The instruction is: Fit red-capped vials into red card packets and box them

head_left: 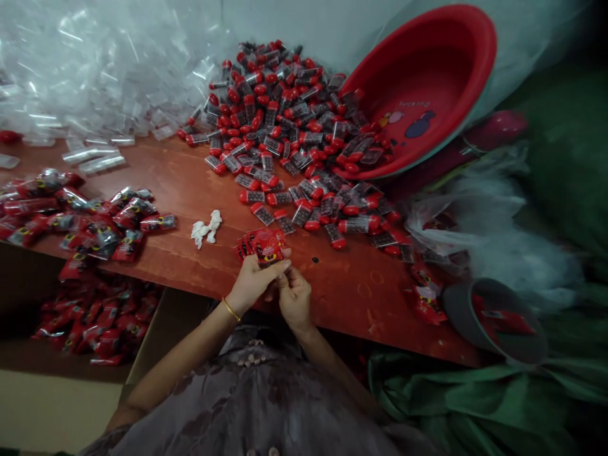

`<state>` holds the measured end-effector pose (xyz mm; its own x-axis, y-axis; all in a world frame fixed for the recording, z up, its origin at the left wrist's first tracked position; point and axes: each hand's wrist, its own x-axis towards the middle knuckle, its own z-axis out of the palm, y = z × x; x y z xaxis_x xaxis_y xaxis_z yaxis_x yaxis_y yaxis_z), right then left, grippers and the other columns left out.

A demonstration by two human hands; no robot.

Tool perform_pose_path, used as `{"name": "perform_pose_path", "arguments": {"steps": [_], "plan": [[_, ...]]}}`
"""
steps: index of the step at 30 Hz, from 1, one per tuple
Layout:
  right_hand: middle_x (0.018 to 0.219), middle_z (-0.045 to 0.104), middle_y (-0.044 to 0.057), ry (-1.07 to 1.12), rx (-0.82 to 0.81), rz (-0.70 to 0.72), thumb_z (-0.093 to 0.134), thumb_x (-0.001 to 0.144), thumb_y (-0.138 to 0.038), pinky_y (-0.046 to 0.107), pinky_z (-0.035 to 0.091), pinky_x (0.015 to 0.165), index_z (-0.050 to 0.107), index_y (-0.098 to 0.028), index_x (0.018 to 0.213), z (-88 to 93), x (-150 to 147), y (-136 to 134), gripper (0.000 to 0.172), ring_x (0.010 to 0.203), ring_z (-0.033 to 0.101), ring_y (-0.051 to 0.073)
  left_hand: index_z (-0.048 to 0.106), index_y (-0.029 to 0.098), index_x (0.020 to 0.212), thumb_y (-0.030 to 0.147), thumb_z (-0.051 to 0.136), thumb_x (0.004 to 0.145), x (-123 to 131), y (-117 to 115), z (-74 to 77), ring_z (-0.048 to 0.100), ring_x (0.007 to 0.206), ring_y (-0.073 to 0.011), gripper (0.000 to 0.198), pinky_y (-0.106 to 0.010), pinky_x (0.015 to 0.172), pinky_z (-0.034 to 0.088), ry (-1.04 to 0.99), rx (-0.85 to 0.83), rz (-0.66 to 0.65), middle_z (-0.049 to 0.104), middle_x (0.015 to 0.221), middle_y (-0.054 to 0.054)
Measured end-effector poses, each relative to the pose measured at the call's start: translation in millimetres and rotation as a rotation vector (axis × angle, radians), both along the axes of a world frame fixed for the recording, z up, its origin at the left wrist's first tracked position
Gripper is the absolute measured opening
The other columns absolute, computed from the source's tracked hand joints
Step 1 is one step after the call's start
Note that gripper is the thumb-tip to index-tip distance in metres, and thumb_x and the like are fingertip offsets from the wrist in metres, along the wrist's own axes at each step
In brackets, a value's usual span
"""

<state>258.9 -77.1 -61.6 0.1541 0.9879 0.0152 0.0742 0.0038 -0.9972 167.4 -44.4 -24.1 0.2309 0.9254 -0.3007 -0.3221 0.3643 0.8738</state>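
Near the table's front edge, my left hand (pixel 254 278) is closed on a fanned bunch of red printed wrappers (pixel 266 246), its thumb lying over them. A gold bracelet is on that wrist. My right hand (pixel 295 297) meets it from the right, fingertips pinched together by the left thumb; whatever is between them is too small or hidden to make out. Just beyond the wrappers lies a large heap of small clear tubes with red caps (pixel 270 120) and dark contents. Left of my hands rests a crumpled white scrap (pixel 206 228).
Clear plastic sleeves (pixel 99 69) pile up at the back left. Red wrapped packs (pixel 128 215) lie on the left, more in a cardboard box (pixel 147 329) below. A red basin (pixel 427 95) leans at the back right; a grey bucket (pixel 494 323) stands at the right edge.
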Motion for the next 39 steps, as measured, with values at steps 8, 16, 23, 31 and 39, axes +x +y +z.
{"name": "perform_pose_path", "arguments": {"steps": [8, 16, 23, 31, 39], "plan": [[0.062, 0.066, -0.003, 0.116, 0.004, 0.099, 0.055, 0.082, -0.043, 0.02, 0.045, 0.038, 0.057, -0.019, 0.085, 21.8, -1, 6, 0.024, 0.038, 0.057, 0.009, 0.057, 0.014, 0.062, 0.053, 0.069, 0.064, -14, 1, 2.7, 0.042, 0.034, -0.0064, 0.042, -0.019, 0.03, 0.035, -0.141, -0.006, 0.098, 0.046, 0.045, 0.005], [0.05, 0.06, -0.005, 0.164, -0.016, 0.147, 0.064, 0.075, -0.045, 0.022, 0.048, 0.046, 0.051, -0.021, 0.064, 14.9, -2, 16, 0.03, 0.04, 0.056, 0.01, 0.052, 0.013, 0.05, 0.051, 0.075, 0.058, -11, -7, -3.5, 0.036, 0.037, -0.0024, 0.045, -0.016, 0.037, 0.031, -0.158, -0.075, 0.079, 0.041, 0.041, 0.007], [0.055, 0.062, 0.0, -0.382, 0.167, 0.121, 0.058, 0.075, -0.057, 0.024, 0.045, 0.054, 0.055, -0.021, 0.059, 9.0, -3, 51, 0.04, 0.051, 0.056, 0.013, 0.064, 0.012, 0.071, 0.037, 0.076, 0.064, -59, 11, -0.4, 0.061, 0.057, -0.0117, 0.029, -0.022, 0.058, 0.05, -0.172, -0.158, 0.171, 0.066, 0.063, -0.002], [0.119, 0.058, 0.02, -1.22, 0.091, -0.3, 0.047, 0.084, -0.026, 0.044, 0.04, 0.086, 0.057, -0.01, 0.113, -10.3, 113, 84, 0.034, 0.102, 0.051, 0.03, 0.061, 0.015, 0.079, 0.05, 0.026, 0.094, -182, 64, 20.1, 0.066, 0.081, -0.0108, 0.051, -0.024, 0.076, 0.053, -0.181, -0.109, 0.697, 0.072, 0.078, 0.0], [0.123, 0.057, 0.016, -1.2, 0.232, -0.168, 0.042, 0.084, -0.018, 0.047, 0.035, 0.1, 0.055, -0.011, 0.115, -32.9, 100, 39, 0.034, 0.117, 0.045, 0.027, 0.07, 0.019, 0.098, 0.037, 0.07, 0.069, -63, 47, -14.8, 0.047, 0.124, -0.0321, 0.033, -0.051, 0.108, 0.025, 0.885, 0.544, 0.153, 0.062, 0.121, -0.012]]}}
